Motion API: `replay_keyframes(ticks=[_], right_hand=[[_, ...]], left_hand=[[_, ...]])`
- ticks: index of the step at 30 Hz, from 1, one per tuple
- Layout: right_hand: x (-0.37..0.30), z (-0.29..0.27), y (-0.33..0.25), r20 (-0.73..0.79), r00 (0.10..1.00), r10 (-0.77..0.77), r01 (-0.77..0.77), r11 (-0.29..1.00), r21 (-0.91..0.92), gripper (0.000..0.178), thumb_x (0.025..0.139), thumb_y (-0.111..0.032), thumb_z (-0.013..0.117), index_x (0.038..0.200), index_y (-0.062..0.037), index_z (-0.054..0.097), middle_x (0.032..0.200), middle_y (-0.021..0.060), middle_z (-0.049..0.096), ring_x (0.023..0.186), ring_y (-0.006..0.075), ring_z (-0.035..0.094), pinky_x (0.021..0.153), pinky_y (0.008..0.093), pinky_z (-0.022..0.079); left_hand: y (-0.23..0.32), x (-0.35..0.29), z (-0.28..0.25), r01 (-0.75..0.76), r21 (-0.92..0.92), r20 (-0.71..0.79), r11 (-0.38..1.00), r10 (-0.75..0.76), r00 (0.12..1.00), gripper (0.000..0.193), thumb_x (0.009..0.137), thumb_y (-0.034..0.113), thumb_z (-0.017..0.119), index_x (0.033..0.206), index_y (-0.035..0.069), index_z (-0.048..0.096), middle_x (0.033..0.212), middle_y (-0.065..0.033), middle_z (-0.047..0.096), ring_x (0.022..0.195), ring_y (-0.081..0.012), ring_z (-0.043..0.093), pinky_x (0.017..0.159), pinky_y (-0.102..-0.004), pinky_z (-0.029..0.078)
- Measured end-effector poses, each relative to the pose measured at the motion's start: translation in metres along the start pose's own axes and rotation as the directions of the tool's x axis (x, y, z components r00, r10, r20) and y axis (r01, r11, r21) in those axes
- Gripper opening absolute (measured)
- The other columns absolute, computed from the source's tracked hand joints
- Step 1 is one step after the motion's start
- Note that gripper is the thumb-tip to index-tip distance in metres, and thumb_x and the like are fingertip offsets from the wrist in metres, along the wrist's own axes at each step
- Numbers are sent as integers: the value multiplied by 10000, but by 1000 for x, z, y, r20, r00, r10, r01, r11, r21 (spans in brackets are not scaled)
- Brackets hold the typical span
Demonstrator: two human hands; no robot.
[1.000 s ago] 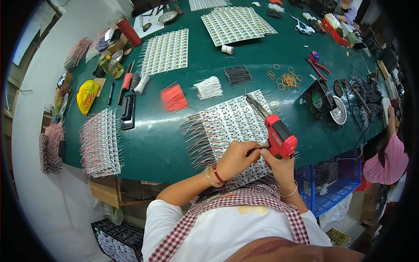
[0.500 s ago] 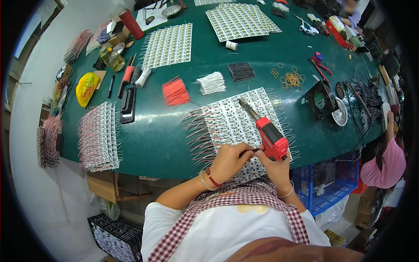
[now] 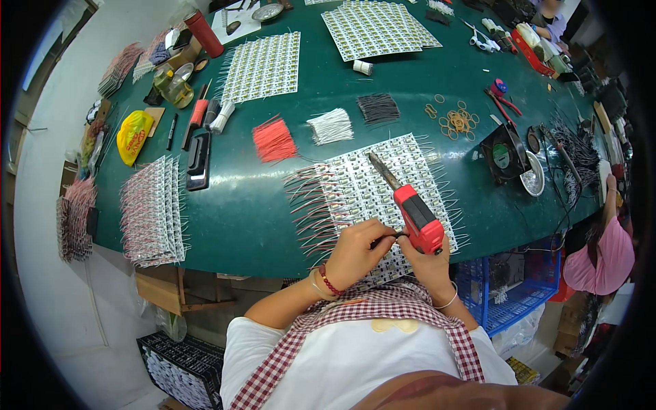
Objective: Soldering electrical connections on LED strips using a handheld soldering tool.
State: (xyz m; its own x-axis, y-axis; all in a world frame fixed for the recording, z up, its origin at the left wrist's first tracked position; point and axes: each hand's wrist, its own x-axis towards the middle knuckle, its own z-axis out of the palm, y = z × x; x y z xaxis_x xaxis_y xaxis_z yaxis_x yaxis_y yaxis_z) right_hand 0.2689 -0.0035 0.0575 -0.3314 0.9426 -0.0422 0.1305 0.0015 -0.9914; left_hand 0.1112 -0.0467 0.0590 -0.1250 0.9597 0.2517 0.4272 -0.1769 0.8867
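My right hand (image 3: 429, 266) is closed round a red and black soldering gun (image 3: 419, 217), its metal tip pointing away and to the left. That tip hangs over a white sheet of small circuit boards (image 3: 355, 184), which has red and white wires along its left edge. Close beside it, my left hand (image 3: 355, 254) is closed in a pinch on a thin black cord-like piece (image 3: 389, 236). This piece runs toward the fingers of my right hand; where it ends is hidden. Both hands are over the near part of the sheet.
Beyond the sheet lie bundles of red wires (image 3: 274, 139), white wires (image 3: 331, 127) and black wires (image 3: 378, 108). Rubber bands (image 3: 458, 123) and a black fan (image 3: 504, 156) are to the right. Stacked wired boards (image 3: 152, 212) stand left; a blue crate (image 3: 519, 301) is below the table edge.
The soldering gun has swung slightly to the left over the sheet, tip included. My left hand keeps its pinch on the black piece, barely moved.
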Motion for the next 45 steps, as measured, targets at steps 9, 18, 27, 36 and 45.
replay_keyframes(ticks=[9,18,27,36,45], right_hand=[[-2,6,2,-16,999,31,-29,995,96,370,762,-18,708,1089,16,539,858,24,605,756,72,558,679,226,468],[-1,5,5,-7,1000,-3,3,1000,7,327,772,-11,686,1066,2,542,826,17,591,736,57,536,656,217,458],[0,2,-3,-2,1000,11,-11,1000,7,272,802,-51,695,1031,2,558,827,24,615,717,63,556,657,220,468],[13,-7,-19,99,973,210,-231,919,319,264,850,-95,662,1056,27,550,815,62,635,726,139,646,655,249,524],[31,-16,-20,20,993,114,-114,940,321,311,866,-92,628,1113,49,502,812,109,639,722,182,646,668,295,538]], left_hand=[[5,-6,-1,99,9,-1,995,-99,995,114,785,38,651,889,-7,667,797,-122,654,669,-219,637,590,-296,493],[2,-8,0,48,32,-8,998,-48,999,133,774,26,670,904,-2,669,810,-120,639,698,-247,628,615,-314,492],[0,-9,4,77,26,-10,997,-77,997,114,779,25,661,885,-16,652,782,-129,624,685,-259,624,614,-324,490],[1,-3,4,-38,7,-19,999,38,999,147,777,-11,641,924,-8,636,796,-120,606,668,-265,613,581,-329,481],[-33,34,-32,-74,293,-56,953,94,994,132,781,-7,632,898,45,662,823,-99,602,703,-253,610,617,-336,481]])
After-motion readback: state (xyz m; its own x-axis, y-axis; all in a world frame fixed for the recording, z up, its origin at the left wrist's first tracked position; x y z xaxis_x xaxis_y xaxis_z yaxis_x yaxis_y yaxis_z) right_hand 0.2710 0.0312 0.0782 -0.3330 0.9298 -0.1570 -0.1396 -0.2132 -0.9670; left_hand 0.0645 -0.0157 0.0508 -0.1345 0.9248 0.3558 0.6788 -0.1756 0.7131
